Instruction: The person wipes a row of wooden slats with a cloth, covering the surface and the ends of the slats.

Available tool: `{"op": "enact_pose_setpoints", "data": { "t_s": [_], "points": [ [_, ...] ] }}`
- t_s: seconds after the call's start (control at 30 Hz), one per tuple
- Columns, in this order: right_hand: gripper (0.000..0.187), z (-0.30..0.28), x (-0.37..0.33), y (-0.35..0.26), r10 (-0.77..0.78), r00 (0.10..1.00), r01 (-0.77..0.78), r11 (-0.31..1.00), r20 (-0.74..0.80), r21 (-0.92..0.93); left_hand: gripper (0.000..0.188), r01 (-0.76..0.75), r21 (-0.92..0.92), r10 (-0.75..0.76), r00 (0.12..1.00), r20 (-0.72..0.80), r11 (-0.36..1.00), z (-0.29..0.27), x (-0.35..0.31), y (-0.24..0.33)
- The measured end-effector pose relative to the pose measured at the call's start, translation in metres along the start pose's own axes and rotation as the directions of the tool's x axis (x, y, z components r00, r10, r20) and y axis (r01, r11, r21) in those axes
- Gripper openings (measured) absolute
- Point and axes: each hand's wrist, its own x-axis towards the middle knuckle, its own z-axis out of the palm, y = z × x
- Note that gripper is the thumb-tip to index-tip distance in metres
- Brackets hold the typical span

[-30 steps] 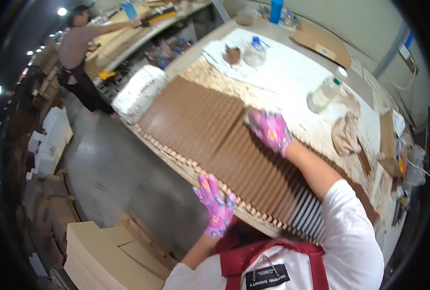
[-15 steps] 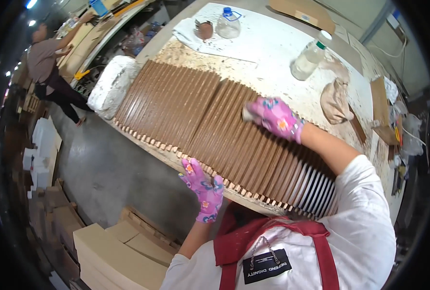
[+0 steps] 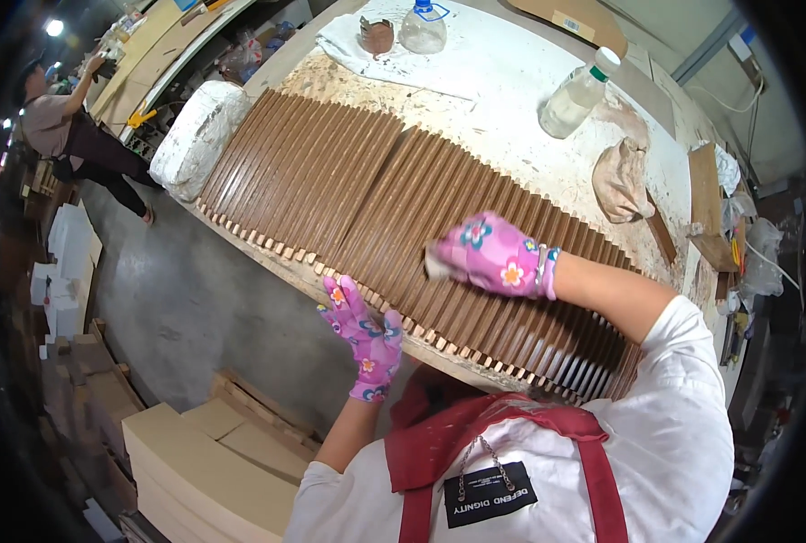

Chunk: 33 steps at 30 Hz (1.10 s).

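A long row of brown wooden strips (image 3: 303, 163) lies side by side on the table, their pale cut ends lined up along the near edge. In a flower-patterned pink glove, my right hand (image 3: 502, 255) presses a small pale pad (image 3: 436, 262) on the middle of the strips; motion blurs it, and most of the pad is hidden under the fingers. My left hand (image 3: 364, 339), gloved the same way, rests against the strip ends at the near edge, fingers apart and holding nothing. A white wrapped block (image 3: 199, 140) stands against the row's left end.
Behind the strips are a clear bottle with white cap (image 3: 577, 98), a blue-capped jug (image 3: 424, 32), a brown-stained cup (image 3: 376, 36) and a crumpled tan cloth (image 3: 622, 181). Cardboard boxes (image 3: 195, 471) stand on the floor at lower left. A co-worker (image 3: 68, 136) is at another bench.
My right hand has slid the pad toward the near edge and a little left along the strips. My left hand stays at the strip ends. The whole view has shifted slightly.
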Motion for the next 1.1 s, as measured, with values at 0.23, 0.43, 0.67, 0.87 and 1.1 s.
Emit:
{"op": "enact_pose_setpoints", "data": {
  "t_s": [0.23, 0.43, 0.67, 0.87, 1.1],
  "points": [
    [0.033, -0.042, 0.066, 0.064, 0.172, 0.915, -0.317, 0.866, -0.365, -0.386, 0.084, -0.054, 0.023, 0.054, 0.998, 0.013, 0.998, 0.003, 0.011, 0.005],
    [0.024, 0.071, 0.007, -0.023, -0.643, 0.754, 0.513, 0.704, -0.133, -0.490, 0.085, -0.097, 0.113, 0.098, 0.995, 0.000, 0.989, -0.002, 0.009, 0.008],
    [0.021, 0.016, 0.056, 0.048, -0.157, 0.886, 0.018, 0.952, -0.436, -0.307, 0.090, -0.031, 0.051, 0.031, 0.999, 0.015, 0.998, 0.008, 0.012, 0.004],
    [0.031, 0.042, 0.017, -0.009, -0.518, 0.851, 0.470, 0.825, -0.085, -0.315, 0.085, -0.044, 0.154, 0.036, 0.998, 0.051, 0.987, -0.001, 0.008, 0.001],
    [0.038, 0.037, 0.049, -0.026, -0.451, 0.888, 0.448, 0.804, 0.092, -0.392, 0.082, 0.004, 0.031, -0.003, 1.000, -0.015, 1.000, 0.010, -0.014, 0.023]
  ]
}}
